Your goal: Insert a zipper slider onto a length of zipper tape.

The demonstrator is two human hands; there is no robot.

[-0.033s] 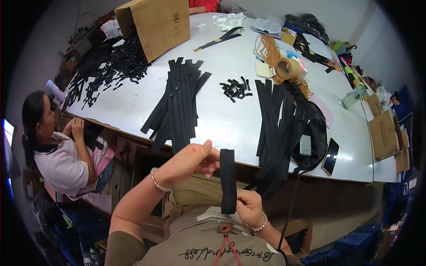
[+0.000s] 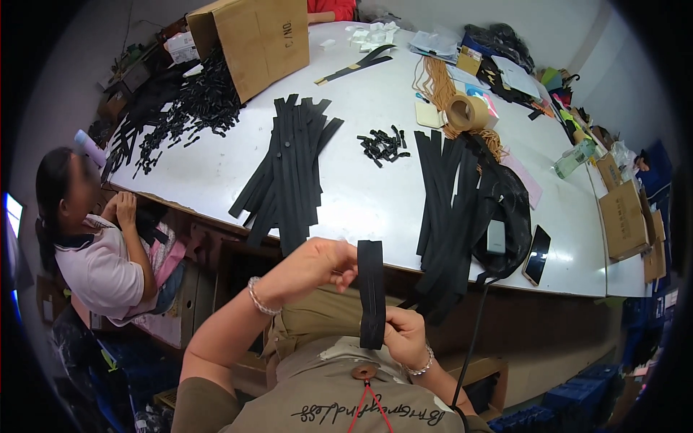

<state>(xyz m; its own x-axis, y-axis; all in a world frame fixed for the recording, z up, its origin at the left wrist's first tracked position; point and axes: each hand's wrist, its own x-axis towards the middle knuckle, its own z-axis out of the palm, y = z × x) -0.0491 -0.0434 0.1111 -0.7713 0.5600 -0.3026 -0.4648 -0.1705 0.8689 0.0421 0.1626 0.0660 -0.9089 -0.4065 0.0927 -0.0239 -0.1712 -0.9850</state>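
Note:
A black zipper [image 2: 372,292] hangs upright in front of my body, at the near side of the table. The curled fingers of my left hand [image 2: 321,267] are closed at its upper left edge. Lower down, my right hand [image 2: 406,338] pinches its bottom part from the right. Beyond my left hand lies a fanned pile of black zippers [image 2: 292,173]. A second bundle of zippers [image 2: 444,202] lies to the right and droops over the table edge. Between them sits a small heap of black zipper pulls [image 2: 384,146].
A cardboard box [image 2: 263,47] stands far left by a large heap of black pulls [image 2: 206,97]. A seated person [image 2: 101,252] is at the left. On the right are a tape roll [image 2: 467,112], a black bag [image 2: 512,195], a phone [image 2: 537,254] and a bottle [image 2: 575,159].
My left thumb, raised before, has come down toward the upper end of the zipper. The right hand and the zipper have hardly moved.

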